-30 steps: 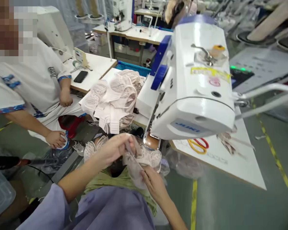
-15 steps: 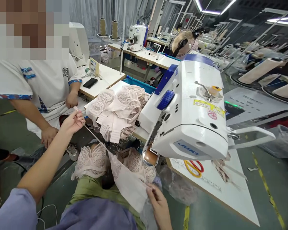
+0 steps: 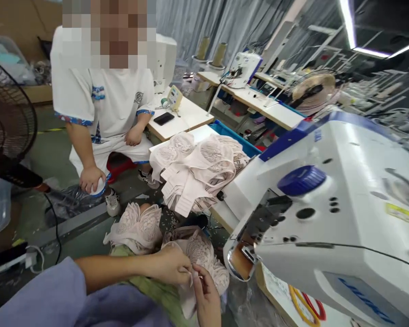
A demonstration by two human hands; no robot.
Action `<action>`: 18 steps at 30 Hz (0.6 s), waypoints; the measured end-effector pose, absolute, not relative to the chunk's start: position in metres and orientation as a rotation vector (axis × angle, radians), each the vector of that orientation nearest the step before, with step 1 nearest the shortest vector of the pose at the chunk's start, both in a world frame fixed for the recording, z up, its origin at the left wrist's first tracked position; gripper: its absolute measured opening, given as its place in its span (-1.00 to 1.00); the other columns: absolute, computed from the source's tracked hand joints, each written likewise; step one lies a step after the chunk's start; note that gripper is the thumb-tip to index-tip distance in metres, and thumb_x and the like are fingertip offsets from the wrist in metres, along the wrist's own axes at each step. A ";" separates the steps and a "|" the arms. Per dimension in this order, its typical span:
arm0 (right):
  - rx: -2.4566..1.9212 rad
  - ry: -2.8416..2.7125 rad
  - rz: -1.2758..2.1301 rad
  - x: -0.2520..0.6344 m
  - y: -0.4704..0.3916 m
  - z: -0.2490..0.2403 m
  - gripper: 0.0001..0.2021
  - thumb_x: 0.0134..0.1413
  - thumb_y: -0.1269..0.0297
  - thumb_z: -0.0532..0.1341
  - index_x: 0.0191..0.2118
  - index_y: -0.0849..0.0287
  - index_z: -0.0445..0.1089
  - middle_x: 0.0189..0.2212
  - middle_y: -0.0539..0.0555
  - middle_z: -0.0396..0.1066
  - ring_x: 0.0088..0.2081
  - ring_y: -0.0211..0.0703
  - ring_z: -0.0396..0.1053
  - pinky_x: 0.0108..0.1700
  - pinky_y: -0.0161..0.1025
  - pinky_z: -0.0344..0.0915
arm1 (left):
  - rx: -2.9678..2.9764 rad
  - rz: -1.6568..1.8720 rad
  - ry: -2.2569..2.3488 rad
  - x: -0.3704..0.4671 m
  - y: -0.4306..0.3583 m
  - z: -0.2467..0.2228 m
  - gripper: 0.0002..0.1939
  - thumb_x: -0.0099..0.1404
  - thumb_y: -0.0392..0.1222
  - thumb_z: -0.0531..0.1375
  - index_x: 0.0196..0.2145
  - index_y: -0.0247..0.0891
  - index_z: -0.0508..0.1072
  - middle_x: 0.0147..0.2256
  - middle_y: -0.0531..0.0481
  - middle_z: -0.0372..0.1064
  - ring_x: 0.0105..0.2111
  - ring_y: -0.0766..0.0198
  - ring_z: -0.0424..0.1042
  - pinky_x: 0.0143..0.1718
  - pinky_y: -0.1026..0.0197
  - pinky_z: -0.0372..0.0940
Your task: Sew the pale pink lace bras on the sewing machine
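Pale fabric (image 3: 187, 300) pinched between the fingers (image 3: 198, 287), draping below

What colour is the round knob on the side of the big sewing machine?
The knob is deep blue, seen best in the current head view.

Glossy white sewing machine (image 3: 341, 190), matt pale lace cups (image 3: 213, 152), ridged blue plastic knob (image 3: 301, 180).

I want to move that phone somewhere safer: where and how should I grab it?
Probably best by the two long edges of the black phone, coming from above: it's slim and oblong, lying flat on the white table, its upper face uncovered.
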State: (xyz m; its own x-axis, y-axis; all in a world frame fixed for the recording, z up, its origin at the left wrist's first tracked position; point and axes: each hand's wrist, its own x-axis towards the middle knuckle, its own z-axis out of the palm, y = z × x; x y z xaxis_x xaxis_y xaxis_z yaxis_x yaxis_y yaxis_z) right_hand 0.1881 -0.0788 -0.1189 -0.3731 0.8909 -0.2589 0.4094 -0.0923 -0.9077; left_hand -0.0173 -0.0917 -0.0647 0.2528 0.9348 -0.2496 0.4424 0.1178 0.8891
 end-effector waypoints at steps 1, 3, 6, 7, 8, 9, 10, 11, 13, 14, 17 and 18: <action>-1.383 -1.808 1.477 0.191 -0.077 -0.118 -0.56 0.14 -0.15 0.21 -0.08 0.09 0.53 -0.14 0.20 0.55 -0.13 0.09 0.53 -0.21 -0.19 0.47 | 1.634 0.500 1.410 -0.017 -0.093 -0.067 -0.88 0.10 -0.23 0.22 -0.56 -0.22 0.50 -0.67 0.10 0.29 -0.64 0.32 0.19 -0.55 0.25 0.04; -1.365 -1.902 1.479 0.197 -0.076 -0.115 -0.56 0.12 -0.14 0.23 -0.10 0.11 0.55 -0.33 0.15 0.55 -0.31 0.03 0.51 -0.30 -0.21 0.44 | 1.797 0.353 1.462 -0.017 -0.094 -0.069 -0.87 0.15 -0.17 0.21 -0.51 -0.18 0.53 -0.61 0.03 0.39 -0.58 0.22 0.31 -0.53 0.21 0.09; -1.413 -1.994 1.515 0.198 -0.077 -0.106 -0.60 0.14 -0.10 0.23 -0.12 0.11 0.55 -0.47 0.07 0.49 -0.46 -0.07 0.42 -0.39 -0.24 0.36 | 1.853 0.276 1.403 -0.017 -0.092 -0.070 -0.84 0.18 -0.15 0.20 -0.49 -0.16 0.55 -0.58 -0.04 0.44 -0.54 0.13 0.38 -0.52 0.17 0.15; -1.418 -2.016 1.524 0.196 -0.078 -0.102 -0.61 0.15 -0.09 0.22 -0.15 0.11 0.55 -0.47 0.07 0.48 -0.47 -0.09 0.39 -0.40 -0.25 0.34 | 1.853 0.274 1.366 -0.018 -0.091 -0.070 -0.84 0.19 -0.16 0.20 -0.50 -0.16 0.56 -0.59 -0.04 0.44 -0.54 0.12 0.39 -0.51 0.16 0.16; -1.411 -2.039 1.533 0.195 -0.078 -0.099 -0.62 0.15 -0.09 0.22 -0.18 0.11 0.55 -0.48 0.06 0.47 -0.48 -0.10 0.38 -0.41 -0.26 0.31 | 1.852 0.279 1.332 -0.019 -0.089 -0.070 -0.84 0.19 -0.16 0.21 -0.50 -0.16 0.56 -0.59 -0.03 0.43 -0.54 0.12 0.38 -0.50 0.17 0.17; -1.397 -2.068 1.543 0.193 -0.079 -0.096 -0.63 0.16 -0.09 0.21 -0.22 0.11 0.55 -0.49 0.06 0.45 -0.48 -0.11 0.35 -0.42 -0.27 0.28 | 1.855 0.283 1.299 -0.021 -0.088 -0.070 -0.84 0.19 -0.15 0.22 -0.50 -0.16 0.56 -0.59 -0.03 0.43 -0.54 0.13 0.38 -0.49 0.17 0.18; -1.383 -2.096 1.549 0.192 -0.078 -0.094 -0.63 0.16 -0.08 0.20 -0.25 0.12 0.54 -0.52 0.04 0.42 -0.50 -0.13 0.33 -0.44 -0.27 0.25 | 1.857 0.290 1.273 -0.023 -0.086 -0.070 -0.86 0.18 -0.14 0.24 -0.49 -0.16 0.56 -0.58 -0.02 0.42 -0.53 0.14 0.38 -0.48 0.18 0.19; -1.378 -2.115 1.549 0.192 -0.077 -0.094 -0.64 0.17 -0.08 0.20 -0.28 0.13 0.53 -0.54 0.03 0.39 -0.51 -0.15 0.30 -0.44 -0.28 0.23 | 1.863 0.302 1.262 -0.027 -0.084 -0.071 -0.88 0.17 -0.12 0.27 -0.46 -0.17 0.56 -0.55 -0.03 0.44 -0.50 0.14 0.39 -0.45 0.18 0.21; -1.407 -2.056 1.533 0.190 -0.073 -0.098 -0.64 0.17 -0.08 0.19 -0.33 0.14 0.48 -0.56 -0.01 0.33 -0.52 -0.18 0.26 -0.46 -0.29 0.20 | 1.882 0.354 1.319 -0.034 -0.082 -0.073 -0.83 0.21 -0.09 0.26 -0.32 -0.21 0.57 -0.37 -0.11 0.50 -0.33 0.08 0.44 -0.28 0.15 0.28; -1.440 -1.959 1.514 0.188 -0.070 -0.102 -0.64 0.17 -0.09 0.18 -0.34 0.14 0.44 -0.56 -0.01 0.31 -0.52 -0.18 0.26 -0.46 -0.29 0.21 | 1.836 0.449 1.394 -0.037 -0.082 -0.076 -0.78 0.26 -0.07 0.22 -0.23 -0.24 0.55 -0.25 -0.17 0.50 -0.21 0.05 0.43 -0.17 0.11 0.28; -1.490 -1.555 1.404 0.174 -0.061 -0.112 -0.61 0.27 -0.10 0.02 -0.30 0.11 0.36 -0.49 0.02 0.32 -0.45 -0.12 0.33 -0.39 -0.25 0.32 | 1.306 0.844 1.389 -0.038 -0.090 -0.089 -0.69 0.36 0.05 0.14 -0.20 -0.23 0.51 -0.14 -0.17 0.45 -0.06 0.05 0.36 -0.01 0.08 0.23; -1.451 -1.501 1.350 0.165 -0.059 -0.113 -0.59 0.31 -0.08 -0.06 -0.25 0.10 0.36 -0.45 0.05 0.34 -0.41 -0.10 0.37 -0.35 -0.22 0.36 | 1.089 0.868 1.235 -0.035 -0.094 -0.094 -0.65 0.31 0.13 0.19 -0.29 -0.22 0.52 -0.24 -0.10 0.46 -0.12 0.08 0.38 -0.05 0.10 0.26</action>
